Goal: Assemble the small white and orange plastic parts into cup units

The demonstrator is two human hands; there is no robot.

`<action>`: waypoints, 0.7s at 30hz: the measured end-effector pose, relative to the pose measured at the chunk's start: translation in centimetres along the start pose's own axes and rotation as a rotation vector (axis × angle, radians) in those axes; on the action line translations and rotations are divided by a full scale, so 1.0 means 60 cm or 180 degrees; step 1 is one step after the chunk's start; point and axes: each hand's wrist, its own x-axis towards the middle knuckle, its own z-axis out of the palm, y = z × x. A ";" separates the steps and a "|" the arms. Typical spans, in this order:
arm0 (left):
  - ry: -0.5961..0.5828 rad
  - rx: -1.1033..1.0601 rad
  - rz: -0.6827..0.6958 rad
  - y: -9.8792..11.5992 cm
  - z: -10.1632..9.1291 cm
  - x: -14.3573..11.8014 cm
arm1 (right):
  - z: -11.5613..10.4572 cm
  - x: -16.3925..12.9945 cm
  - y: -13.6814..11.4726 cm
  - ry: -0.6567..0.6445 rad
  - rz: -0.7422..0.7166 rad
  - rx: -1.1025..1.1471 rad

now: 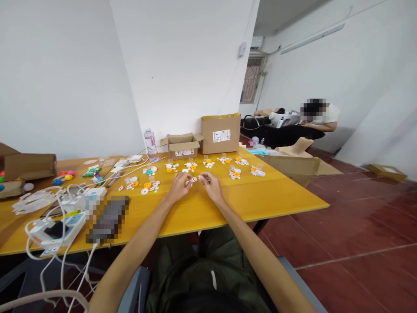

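Head view: both forearms out over yellow table [260,198], hands meeting mid-table. Left hand [178,186] and right hand [211,184] side by side, fingertips pinched on small white disc [194,178] with holes, held just above table surface. Left fingers curled narrow around disc's left edge; right fingers narrow too, pinching a tiny white bit at disc's right side, too small to tell what. Beyond hands, row of white and orange part clusters [208,164] laid out across table, each with a small clear cup. More parts [148,186] just left of left hand. Behind row: open small box [181,145], taller closed box [220,133], water bottle [150,145] left of small box. Left end of table: white cables [48,200], chargers, blurred-out patch, coloured balls [65,176], brown carton [29,166] at edge. Flat cardboard [299,167] off table's far right corner. Another person [317,117] seated at dark desk in background right, well apart. Red tile floor [358,217] on right.
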 end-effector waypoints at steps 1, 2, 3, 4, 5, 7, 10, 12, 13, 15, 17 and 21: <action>0.0034 -0.0024 -0.0018 0.000 0.000 0.000 | 0.000 0.000 -0.001 -0.0009 -0.0066 -0.0027; 0.0066 -0.0056 -0.0037 -0.001 -0.001 0.000 | 0.001 -0.001 -0.003 -0.0036 -0.0123 -0.0051; 0.0094 -0.0098 -0.0056 -0.001 -0.001 0.001 | 0.002 -0.002 -0.004 -0.0081 -0.0167 -0.0067; 0.0119 -0.0148 -0.0071 -0.001 -0.001 0.001 | 0.004 -0.003 -0.005 -0.0137 -0.0198 -0.0074; 0.0141 -0.0207 -0.0079 -0.001 -0.001 0.001 | 0.006 -0.004 -0.006 -0.0201 -0.0222 -0.0074; 0.0179 -0.0347 -0.0076 0.000 -0.001 0.002 | 0.009 -0.006 -0.008 -0.0327 -0.0267 -0.0075; 0.0203 -0.0620 -0.0076 0.003 0.001 0.004 | 0.010 -0.008 -0.011 -0.0429 -0.0339 -0.0116; 0.0206 -0.0824 -0.0110 0.003 0.003 0.005 | 0.009 -0.008 -0.013 -0.0422 -0.0365 -0.0135; 0.0207 -0.0926 -0.0140 0.003 0.005 0.005 | 0.009 -0.008 -0.014 -0.0405 -0.0376 -0.0132; 0.0195 -0.1118 -0.0221 0.000 0.007 0.006 | 0.008 -0.007 -0.015 -0.0365 -0.0395 -0.0095; 0.0155 -0.1298 -0.0333 -0.002 0.008 0.006 | 0.008 -0.007 -0.015 -0.0347 -0.0396 -0.0030; -0.0003 -0.1557 -0.0560 -0.002 0.008 0.007 | 0.010 -0.008 -0.016 -0.0375 -0.0347 0.0039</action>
